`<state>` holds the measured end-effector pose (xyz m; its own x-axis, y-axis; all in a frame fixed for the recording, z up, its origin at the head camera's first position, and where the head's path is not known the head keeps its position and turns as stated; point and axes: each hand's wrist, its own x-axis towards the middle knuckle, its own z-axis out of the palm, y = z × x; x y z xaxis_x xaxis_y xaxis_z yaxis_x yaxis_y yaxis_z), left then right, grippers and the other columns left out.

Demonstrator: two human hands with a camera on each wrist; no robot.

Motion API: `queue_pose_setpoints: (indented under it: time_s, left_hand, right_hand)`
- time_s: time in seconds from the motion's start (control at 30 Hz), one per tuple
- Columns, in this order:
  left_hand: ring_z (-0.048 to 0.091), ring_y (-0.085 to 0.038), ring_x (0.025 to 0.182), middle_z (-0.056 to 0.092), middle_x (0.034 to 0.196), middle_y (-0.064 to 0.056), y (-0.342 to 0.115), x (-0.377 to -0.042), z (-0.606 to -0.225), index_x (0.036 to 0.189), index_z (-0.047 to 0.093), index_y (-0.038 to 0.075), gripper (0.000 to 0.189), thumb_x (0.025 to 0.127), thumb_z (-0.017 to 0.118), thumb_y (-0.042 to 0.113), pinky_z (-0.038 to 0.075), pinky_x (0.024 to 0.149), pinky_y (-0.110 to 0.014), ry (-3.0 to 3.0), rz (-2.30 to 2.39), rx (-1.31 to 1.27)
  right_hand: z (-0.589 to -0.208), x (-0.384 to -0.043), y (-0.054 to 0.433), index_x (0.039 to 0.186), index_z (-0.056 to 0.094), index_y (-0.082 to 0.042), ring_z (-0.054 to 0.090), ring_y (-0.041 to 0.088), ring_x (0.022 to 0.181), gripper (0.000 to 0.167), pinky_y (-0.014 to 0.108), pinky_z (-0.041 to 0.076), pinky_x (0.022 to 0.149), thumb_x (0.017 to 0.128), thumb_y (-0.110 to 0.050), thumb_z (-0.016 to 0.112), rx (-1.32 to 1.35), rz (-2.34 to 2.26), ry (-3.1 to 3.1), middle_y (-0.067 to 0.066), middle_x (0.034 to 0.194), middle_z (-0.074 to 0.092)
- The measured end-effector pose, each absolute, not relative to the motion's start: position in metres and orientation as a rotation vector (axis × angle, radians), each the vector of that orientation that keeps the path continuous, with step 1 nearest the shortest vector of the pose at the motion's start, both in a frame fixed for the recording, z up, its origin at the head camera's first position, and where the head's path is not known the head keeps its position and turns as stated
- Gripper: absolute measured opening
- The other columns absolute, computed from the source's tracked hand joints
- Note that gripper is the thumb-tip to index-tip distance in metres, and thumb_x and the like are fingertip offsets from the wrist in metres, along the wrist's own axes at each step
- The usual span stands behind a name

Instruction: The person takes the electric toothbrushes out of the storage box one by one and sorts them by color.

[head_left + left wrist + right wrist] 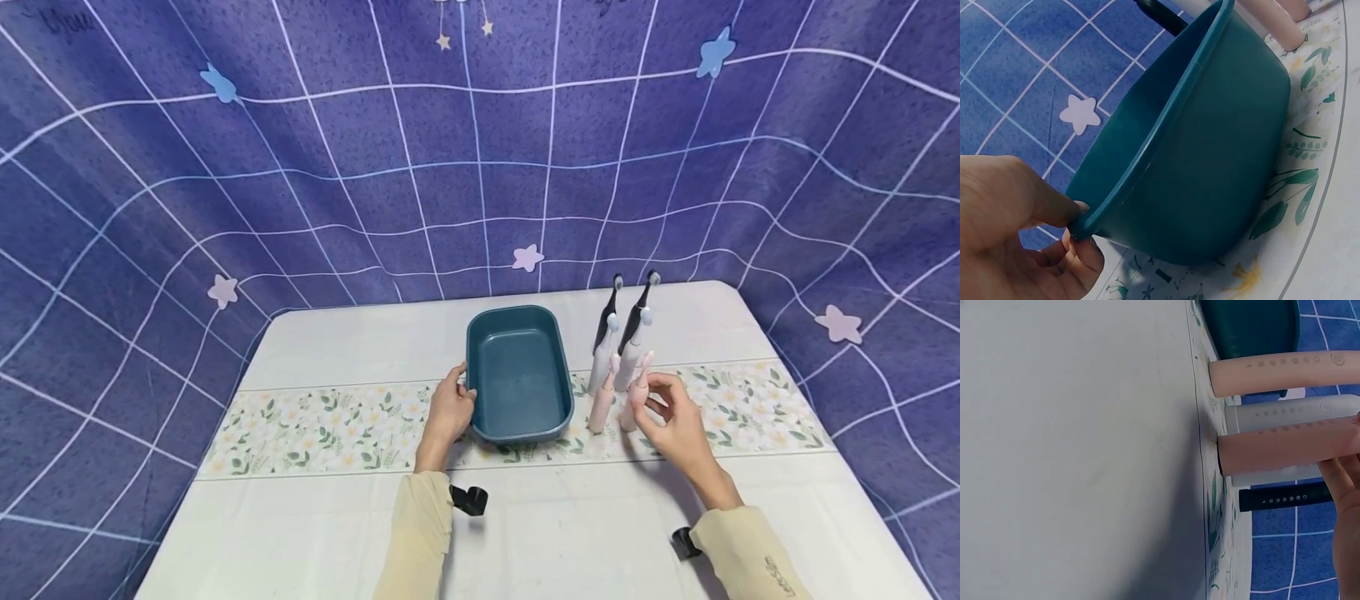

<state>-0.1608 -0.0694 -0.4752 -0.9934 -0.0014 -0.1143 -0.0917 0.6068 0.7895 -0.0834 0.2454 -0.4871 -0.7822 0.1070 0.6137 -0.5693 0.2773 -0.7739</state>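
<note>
A teal plastic bin (519, 377) stands on the table. My left hand (450, 408) pinches its left rim, thumb on top and fingers curled beneath the lip in the left wrist view. To the bin's right, electric toothbrushes stand upright in pairs: pink in front, white (602, 367) in the middle, black (606, 321) at the back. The right-hand pink toothbrush (1285, 450) is held between the thumb and fingers of my right hand (678, 425), its base close to the tabletop. Beside it stands the other pink toothbrush (602, 408).
A white table cover (570, 525) with a flowered band (322, 429) lies under everything. Purple-blue gridded curtain (510, 200) with star shapes rises behind the table and along both sides. Each wrist carries a black camera mount (470, 500).
</note>
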Motion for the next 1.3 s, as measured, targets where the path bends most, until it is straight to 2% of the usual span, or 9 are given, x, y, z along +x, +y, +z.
queue_pose_setpoints:
  time_s: [0.2,0.3,0.67,0.9,1.13,1.3]
  left_hand:
    - [0.042,-0.018,0.064,0.045,0.077,-0.003,-0.069,-0.161,-0.475,0.145,0.04,0.01,0.051,0.096,0.053,0.008,0.036,0.062,-0.031,2.746,1.33,-0.046]
    - [0.041,-0.018,0.064,0.044,0.077,-0.003,-0.069,-0.161,-0.475,0.145,0.04,0.01,0.051,0.096,0.052,0.008,0.036,0.063,-0.031,2.742,1.333,-0.041]
    - [0.04,-0.018,0.063,0.044,0.076,-0.003,-0.067,-0.161,-0.474,0.146,0.039,0.01,0.052,0.096,0.052,0.008,0.036,0.06,-0.031,2.732,1.339,-0.051]
    - [0.039,-0.018,0.061,0.043,0.075,-0.003,-0.066,-0.16,-0.476,0.146,0.039,0.01,0.052,0.096,0.052,0.008,0.036,0.06,-0.031,2.732,1.332,-0.065]
    - [0.04,-0.017,0.062,0.043,0.075,-0.003,-0.065,-0.159,-0.477,0.145,0.041,0.008,0.051,0.095,0.053,0.007,0.036,0.059,-0.03,2.758,1.317,-0.063]
    - [0.042,-0.018,0.064,0.044,0.076,-0.004,-0.065,-0.16,-0.475,0.145,0.041,0.007,0.051,0.095,0.052,0.007,0.037,0.063,-0.032,2.794,1.279,-0.057]
  right_hand:
    - [-0.483,-0.079,0.246,0.105,0.046,0.023,0.059,-0.003,0.102,0.043,0.016,0.051,0.081,0.066,0.031,0.061,0.416,1.498,-2.006,0.027,0.1,0.057]
    - [-0.484,-0.079,0.247,0.105,0.045,0.023,0.059,-0.002,0.102,0.043,0.016,0.051,0.081,0.066,0.031,0.061,0.427,1.502,-1.996,0.034,0.099,0.054]
    - [-0.484,-0.078,0.247,0.108,0.045,0.022,0.058,-0.005,0.102,0.045,0.015,0.05,0.082,0.067,0.029,0.062,0.383,1.473,-2.035,0.029,0.101,0.056]
    - [-0.482,-0.075,0.247,0.107,0.047,0.02,0.059,-0.006,0.1,0.044,0.016,0.051,0.081,0.067,0.028,0.064,0.342,1.45,-2.06,0.017,0.102,0.057]
    - [-0.486,-0.074,0.248,0.107,0.047,0.02,0.058,-0.007,0.1,0.043,0.015,0.05,0.082,0.069,0.026,0.064,0.34,1.474,-2.072,0.028,0.102,0.058]
    - [-0.501,-0.079,0.255,0.12,0.044,0.017,0.053,-0.01,0.105,0.055,0.011,0.045,0.088,0.07,0.023,0.066,0.3,1.462,-2.123,0.025,0.109,0.056]
